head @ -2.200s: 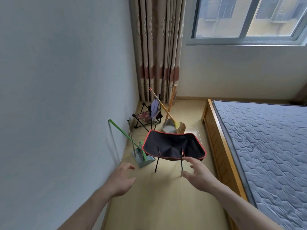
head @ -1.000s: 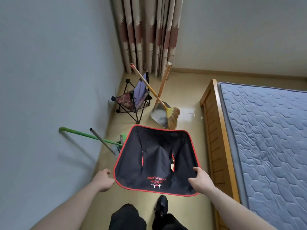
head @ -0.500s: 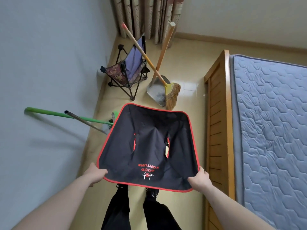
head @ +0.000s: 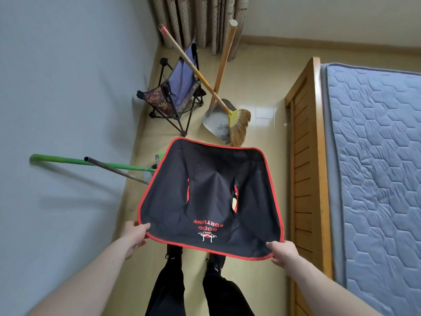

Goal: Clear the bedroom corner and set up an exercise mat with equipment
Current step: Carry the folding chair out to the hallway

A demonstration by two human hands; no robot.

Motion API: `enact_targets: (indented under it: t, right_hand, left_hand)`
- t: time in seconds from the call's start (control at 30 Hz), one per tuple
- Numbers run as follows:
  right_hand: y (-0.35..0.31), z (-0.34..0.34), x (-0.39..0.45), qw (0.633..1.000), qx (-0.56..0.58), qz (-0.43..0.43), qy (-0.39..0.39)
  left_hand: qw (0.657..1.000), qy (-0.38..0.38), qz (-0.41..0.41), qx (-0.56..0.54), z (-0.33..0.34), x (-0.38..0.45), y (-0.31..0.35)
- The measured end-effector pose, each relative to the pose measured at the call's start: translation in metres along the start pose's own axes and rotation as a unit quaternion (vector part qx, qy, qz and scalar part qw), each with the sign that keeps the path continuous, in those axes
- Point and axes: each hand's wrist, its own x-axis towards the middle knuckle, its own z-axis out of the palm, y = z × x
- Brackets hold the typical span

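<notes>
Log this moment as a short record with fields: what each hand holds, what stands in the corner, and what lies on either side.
held item: black fabric folding chair with red trim
left hand: grips the chair's near left corner
right hand: grips the chair's near right corner
corner items: small purple folding chair with floral seat; straw broom with yellow handle resting in a grey metal dustpan
left side: green-handled tool leaning on the grey wall
right side: wooden bed frame with blue quilted mattress
exercise mat: none visible
</notes>
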Motion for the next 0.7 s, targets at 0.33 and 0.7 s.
enact_targets:
  t: [0.33,0.7]
  right_hand:
    - [-0.057,-0.028,-0.013,0.996,0.057,-0.07,0.002]
    - [-0.056,-0.065,-0.066,0.992,0.058,-0.105,0.045]
  left_hand:
    - [0.998,0.006,0.062,0.024,0.005,-0.02,0.077]
    - [0.975,-0.011,0.176,0.139,-0.031,-0.102,0.126]
